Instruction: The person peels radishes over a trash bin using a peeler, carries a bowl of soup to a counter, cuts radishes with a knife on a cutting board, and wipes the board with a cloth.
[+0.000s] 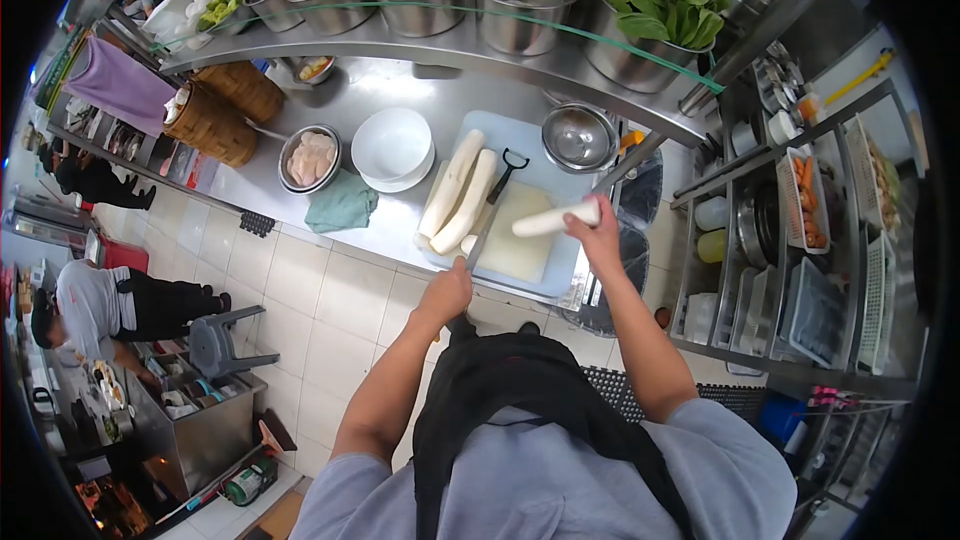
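Observation:
My left hand (447, 292) is closed round the handle of a knife (481, 242), whose blade points away from me over the near edge of the board. My right hand (597, 232) grips the thick end of a peeled white radish (545, 222), held lengthwise above the cutting board. Two long white radishes (458, 180) lie side by side at the left of the light blue cutting board (568, 275). A black peeler (508, 176) rests just right of them. A small white end piece (469, 243) sits near the blade.
Stacked white bowls (392, 145), a green cloth (341, 202) and a bowl of pale raw meat (310, 158) stand left of the board. Behind it is a metal bowl (580, 136). A shelf (440, 48) with metal pots overhangs the counter. Another person (95, 300) works at far left.

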The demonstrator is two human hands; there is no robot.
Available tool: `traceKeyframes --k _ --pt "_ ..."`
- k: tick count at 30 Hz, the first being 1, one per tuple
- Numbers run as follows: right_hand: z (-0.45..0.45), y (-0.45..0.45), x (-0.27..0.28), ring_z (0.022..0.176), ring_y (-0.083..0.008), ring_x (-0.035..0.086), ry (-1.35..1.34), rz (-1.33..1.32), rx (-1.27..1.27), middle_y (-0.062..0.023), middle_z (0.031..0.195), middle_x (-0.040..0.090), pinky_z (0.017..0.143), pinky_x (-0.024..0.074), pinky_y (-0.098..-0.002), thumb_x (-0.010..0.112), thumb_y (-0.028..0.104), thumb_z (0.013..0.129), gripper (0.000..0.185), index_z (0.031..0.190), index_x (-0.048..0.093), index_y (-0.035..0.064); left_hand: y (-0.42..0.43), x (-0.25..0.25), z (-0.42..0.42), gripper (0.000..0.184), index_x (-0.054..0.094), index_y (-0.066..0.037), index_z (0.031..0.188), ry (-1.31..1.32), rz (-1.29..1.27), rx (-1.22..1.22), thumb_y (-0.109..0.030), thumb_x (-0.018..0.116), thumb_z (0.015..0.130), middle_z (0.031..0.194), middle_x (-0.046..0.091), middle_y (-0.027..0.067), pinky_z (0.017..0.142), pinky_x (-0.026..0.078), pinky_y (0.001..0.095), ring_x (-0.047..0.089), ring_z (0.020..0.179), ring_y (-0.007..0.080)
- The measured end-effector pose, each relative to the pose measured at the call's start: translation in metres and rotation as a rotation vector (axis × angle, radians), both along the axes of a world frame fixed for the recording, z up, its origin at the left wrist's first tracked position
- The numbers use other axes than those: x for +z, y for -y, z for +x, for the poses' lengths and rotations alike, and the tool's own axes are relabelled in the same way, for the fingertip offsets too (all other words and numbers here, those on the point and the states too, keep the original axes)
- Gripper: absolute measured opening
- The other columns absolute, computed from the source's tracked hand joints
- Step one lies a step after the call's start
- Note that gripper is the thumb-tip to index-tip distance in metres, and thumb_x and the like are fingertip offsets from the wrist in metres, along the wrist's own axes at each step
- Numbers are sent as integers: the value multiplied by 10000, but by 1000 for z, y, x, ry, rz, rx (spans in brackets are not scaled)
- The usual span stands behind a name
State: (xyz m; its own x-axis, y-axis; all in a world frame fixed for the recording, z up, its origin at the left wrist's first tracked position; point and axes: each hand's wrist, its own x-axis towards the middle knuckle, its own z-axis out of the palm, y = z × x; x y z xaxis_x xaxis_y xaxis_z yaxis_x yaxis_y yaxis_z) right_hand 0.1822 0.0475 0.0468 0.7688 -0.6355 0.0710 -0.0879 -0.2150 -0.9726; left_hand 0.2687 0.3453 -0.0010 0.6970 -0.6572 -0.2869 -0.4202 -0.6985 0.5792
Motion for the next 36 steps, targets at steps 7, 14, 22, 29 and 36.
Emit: traceKeyframes --k 7,14,22,29,36 --pt "-58 -9 -77 1078 -225 610 -140 892 -92 -86 1133 586 889 576 -367 762 61 872 422 1234 545 60 8 43 -27 198 476 43 1064 110 123 -13 -128 476 965 725 657 311 616 546 585 678 681 477" --pt "-62 -5 -84 1082 -213 608 -120 843 36 -101 1185 591 900 570 -357 743 40 877 390 1220 559 43 11 70 -37 207 495 46 1077 32 176 -77 -105 482 935 793 670 335 686 551 595 687 754 503" --pt "-59 0 -87 1097 -212 607 -160 786 54 -101 1190 595 905 558 -353 730 55 894 378 1228 554 42 22 50 -24 186 484 32 1061 -65 145 -75 -119 477 953 821 672 345 735 552 600 688 808 510" --pt "-57 8 -87 1137 -221 567 -186 818 108 -104 1226 575 940 506 -390 714 75 910 364 1231 542 65 42 -7 -29 162 468 18 1069 43 86 -12 -105 472 964 772 672 316 705 551 592 688 794 501" --pt "4 -11 -90 1042 -210 615 72 713 -178 -70 1138 635 897 502 -342 757 109 893 334 1174 583 56 -6 27 -15 228 454 37 1096 -32 -74 112 -170 464 1002 760 653 327 684 507 621 649 766 527"
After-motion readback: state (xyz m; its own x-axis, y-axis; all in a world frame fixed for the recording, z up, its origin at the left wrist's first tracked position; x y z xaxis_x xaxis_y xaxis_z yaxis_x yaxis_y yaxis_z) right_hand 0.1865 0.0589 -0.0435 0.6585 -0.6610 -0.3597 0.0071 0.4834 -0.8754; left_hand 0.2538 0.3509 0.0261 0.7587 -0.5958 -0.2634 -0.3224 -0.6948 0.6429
